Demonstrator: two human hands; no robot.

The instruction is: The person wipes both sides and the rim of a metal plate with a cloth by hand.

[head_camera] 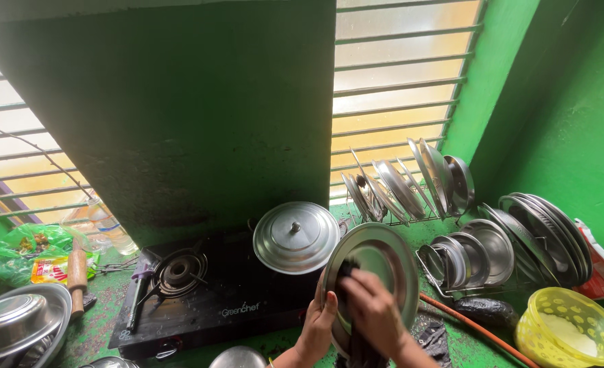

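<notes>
A person stands at a green bench (452,238), holding a round steel plate (377,269) up on edge near the front, just right of the black gas stove (206,293). The left hand (317,327) cups the plate's lower left rim, its grip curled around the edge with the thumb on the face. The right hand (373,310) lies across the lower face of the plate, fingers pressed together on a dark cloth (356,341) that hangs down below the hands, so the cloth sits between palm and metal. On the stove's right burner stands a pot under a domed steel lid (295,236) with a small knob; the left burner (178,269) is bare, and a lighter wand (137,300) lies beside it. Further back on the right, a wire rack (404,187) holds several steel plates on edge by the barred window, and a second rack (492,245) nearer the right wall carries more plates and bowls. A yellow perforated basket (567,327) sits at the near right, with an orange hose (472,327) running past it. At the far left are a wooden rolling pin (77,272), a green plastic bag (26,249), a clear bottle (107,225) and stacked steel bowls (19,320).
</notes>
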